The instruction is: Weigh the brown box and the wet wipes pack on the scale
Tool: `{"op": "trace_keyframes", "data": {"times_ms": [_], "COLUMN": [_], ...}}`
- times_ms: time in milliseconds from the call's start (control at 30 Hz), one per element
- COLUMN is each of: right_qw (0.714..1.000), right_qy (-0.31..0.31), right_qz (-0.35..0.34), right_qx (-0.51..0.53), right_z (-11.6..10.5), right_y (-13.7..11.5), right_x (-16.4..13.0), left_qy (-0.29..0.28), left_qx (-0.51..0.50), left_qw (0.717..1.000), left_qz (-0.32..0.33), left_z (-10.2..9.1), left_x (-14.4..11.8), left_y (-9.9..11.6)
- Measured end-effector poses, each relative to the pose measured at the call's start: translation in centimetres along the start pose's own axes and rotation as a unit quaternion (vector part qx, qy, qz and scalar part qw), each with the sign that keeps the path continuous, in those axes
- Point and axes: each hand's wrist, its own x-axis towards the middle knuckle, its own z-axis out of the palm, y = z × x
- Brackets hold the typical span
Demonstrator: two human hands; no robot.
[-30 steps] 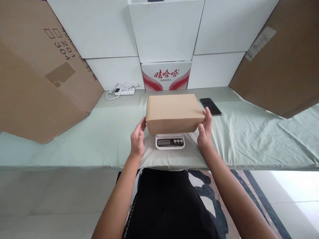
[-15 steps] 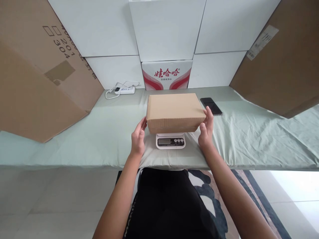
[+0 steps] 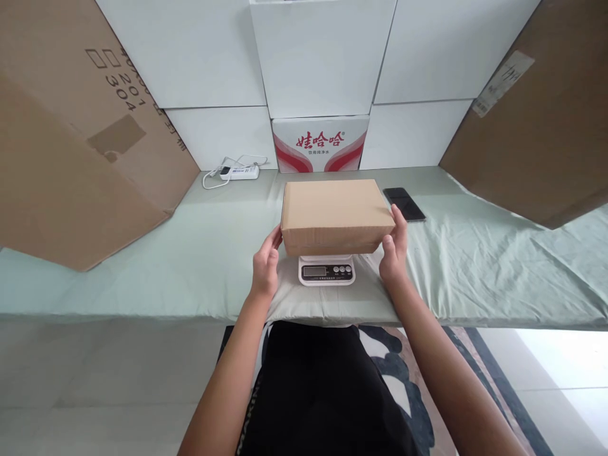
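A plain brown cardboard box [image 3: 335, 212] lies flat on a small white kitchen scale [image 3: 326, 271] at the near edge of the table. My left hand [image 3: 266, 263] presses its fingertips against the box's lower left corner. At the right end of the box is my right hand [image 3: 393, 253], thumb on the front face and fingers up the side. The scale's display and buttons show below the box; the box hides its platform.
A black phone [image 3: 405, 204] lies right of the box. A white power strip [image 3: 237, 171] with cable sits at the back left. Large brown cartons [image 3: 71, 158] [image 3: 536, 126] lean at both sides. A red-and-white printed carton [image 3: 320, 144] stands behind, against white boxes. Pale green cloth [image 3: 475, 266] covers the table.
My left hand has closed the small gap to the box's left corner. The box and my right hand have barely moved.
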Motion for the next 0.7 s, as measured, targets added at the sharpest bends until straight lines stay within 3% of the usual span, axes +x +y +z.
{"op": "trace_keyframes", "data": {"times_ms": [700], "right_qw": [1.000], "right_qy": [-0.002], "right_qz": [-0.004], "right_qx": [-0.019], "right_z": [-0.15], "right_y": [-0.63], "right_x": [0.07], "left_qy": [-0.018], "left_qx": [0.010], "left_qw": [1.000], "left_qz": [-0.008], "left_z": [-0.07], "left_x": [0.11], "left_y": [-0.10]}}
